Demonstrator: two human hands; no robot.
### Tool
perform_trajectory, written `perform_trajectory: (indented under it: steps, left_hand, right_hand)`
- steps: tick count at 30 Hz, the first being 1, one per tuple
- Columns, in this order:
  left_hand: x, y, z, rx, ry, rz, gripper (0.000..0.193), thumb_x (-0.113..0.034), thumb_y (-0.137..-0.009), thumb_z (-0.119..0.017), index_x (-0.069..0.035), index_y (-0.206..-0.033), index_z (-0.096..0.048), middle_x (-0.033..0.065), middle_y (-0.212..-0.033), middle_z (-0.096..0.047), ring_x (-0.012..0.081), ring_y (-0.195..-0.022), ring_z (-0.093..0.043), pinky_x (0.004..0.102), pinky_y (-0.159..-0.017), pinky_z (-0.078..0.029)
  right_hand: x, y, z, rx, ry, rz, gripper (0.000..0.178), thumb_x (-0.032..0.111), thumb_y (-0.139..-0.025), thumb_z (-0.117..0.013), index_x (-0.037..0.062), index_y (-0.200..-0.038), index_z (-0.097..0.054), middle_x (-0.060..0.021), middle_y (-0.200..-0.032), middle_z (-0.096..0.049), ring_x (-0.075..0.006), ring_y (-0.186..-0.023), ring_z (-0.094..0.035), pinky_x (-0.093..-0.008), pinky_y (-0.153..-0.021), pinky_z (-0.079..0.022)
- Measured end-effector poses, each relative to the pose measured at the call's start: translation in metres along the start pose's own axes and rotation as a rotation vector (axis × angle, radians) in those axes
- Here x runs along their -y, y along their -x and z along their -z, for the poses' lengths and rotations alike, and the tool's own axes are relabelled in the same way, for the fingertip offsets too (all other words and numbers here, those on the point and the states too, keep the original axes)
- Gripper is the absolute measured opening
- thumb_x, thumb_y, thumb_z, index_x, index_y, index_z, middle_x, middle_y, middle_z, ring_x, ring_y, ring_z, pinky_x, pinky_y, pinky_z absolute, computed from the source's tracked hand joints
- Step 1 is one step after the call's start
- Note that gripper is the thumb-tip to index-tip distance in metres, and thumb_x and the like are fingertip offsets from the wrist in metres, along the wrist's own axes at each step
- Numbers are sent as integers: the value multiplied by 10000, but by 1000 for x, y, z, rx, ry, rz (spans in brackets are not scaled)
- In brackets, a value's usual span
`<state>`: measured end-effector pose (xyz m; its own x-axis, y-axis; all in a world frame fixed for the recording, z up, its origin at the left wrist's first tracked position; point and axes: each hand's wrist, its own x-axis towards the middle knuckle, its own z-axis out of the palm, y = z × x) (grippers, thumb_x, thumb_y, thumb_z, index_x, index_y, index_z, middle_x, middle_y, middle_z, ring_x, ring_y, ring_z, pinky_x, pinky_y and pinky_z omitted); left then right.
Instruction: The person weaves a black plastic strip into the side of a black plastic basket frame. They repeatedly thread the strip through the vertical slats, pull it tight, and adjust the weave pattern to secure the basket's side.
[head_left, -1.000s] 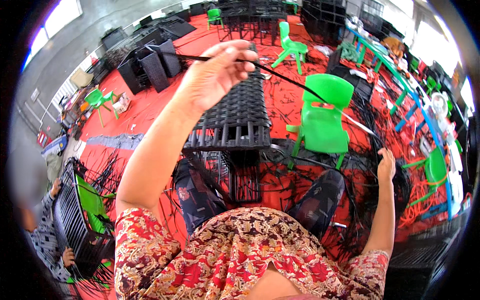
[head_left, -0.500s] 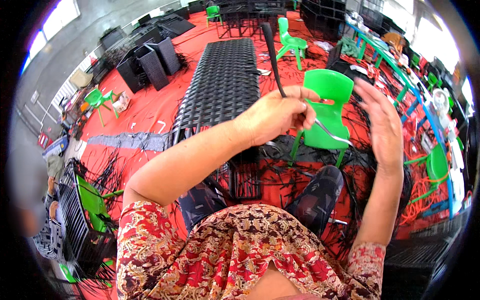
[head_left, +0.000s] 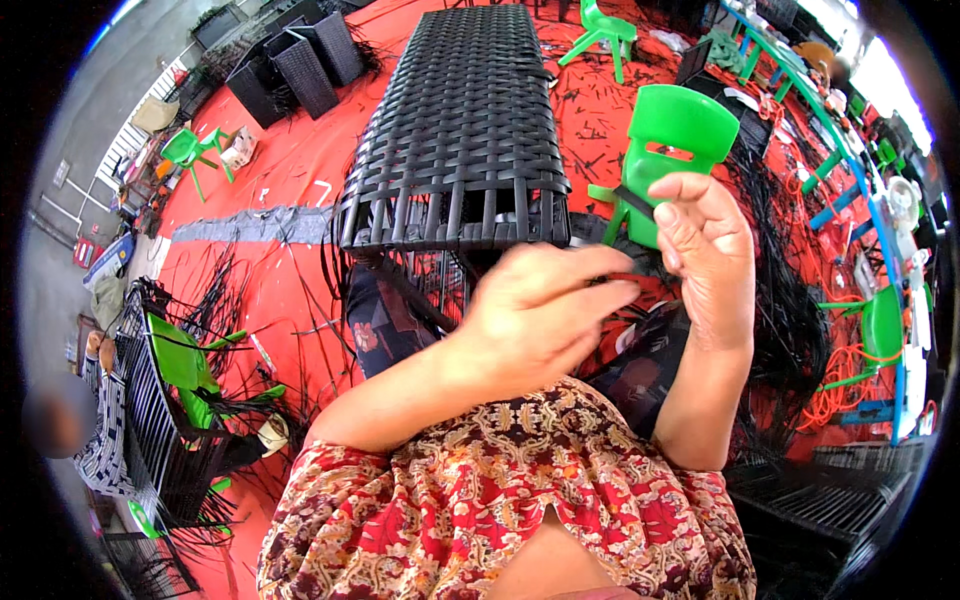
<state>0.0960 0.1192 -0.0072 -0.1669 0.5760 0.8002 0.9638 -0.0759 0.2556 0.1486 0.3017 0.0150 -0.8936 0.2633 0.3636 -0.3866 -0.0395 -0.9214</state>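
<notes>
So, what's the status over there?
Right hand pinching flat black strip; left hand blurred, grip unclear. Black woven furniture piece ahead; green plastic chair beyond.

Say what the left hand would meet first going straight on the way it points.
Probably the lower part of the right hand: the left hand points across toward it. Depth is unclear, so it could pass by.

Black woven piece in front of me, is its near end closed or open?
Open: the black woven piece shows a row of gaps along its near end, unlike the weave beyond.
</notes>
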Motion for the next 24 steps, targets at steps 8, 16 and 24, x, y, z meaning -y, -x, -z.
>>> perform_trajectory:
  steps: [8,16,24]
  left_hand:
    - [24,-6,50,-16,-506,240,179,-67,-675,-714,-114,-846,-693,93,-1201,-600,299,-1072,-548,406,-916,-395]
    - [17,-9,48,60,-471,280,229,-102,-663,-711,-153,-886,-725,98,-1258,-568,310,-1106,-527,409,-945,-368]
    - [13,-10,47,65,-455,317,197,-104,-668,-707,-140,-862,-720,107,-1274,-558,304,-1107,-527,401,-930,-370]
  right_hand:
    - [-3,-6,-12,88,143,-122,96,-13,-850,-593,38,-928,-570,68,-637,-496,1,-504,-393,-163,-454,-296]
    - [0,-14,-8,151,-39,-334,89,-20,-836,-540,32,-908,-542,49,-600,-471,-13,-448,-387,-172,-409,-290]
    - [-2,-19,-9,233,-65,-360,99,-8,-839,-556,51,-914,-529,45,-631,-491,-12,-445,-377,-169,-412,-286]
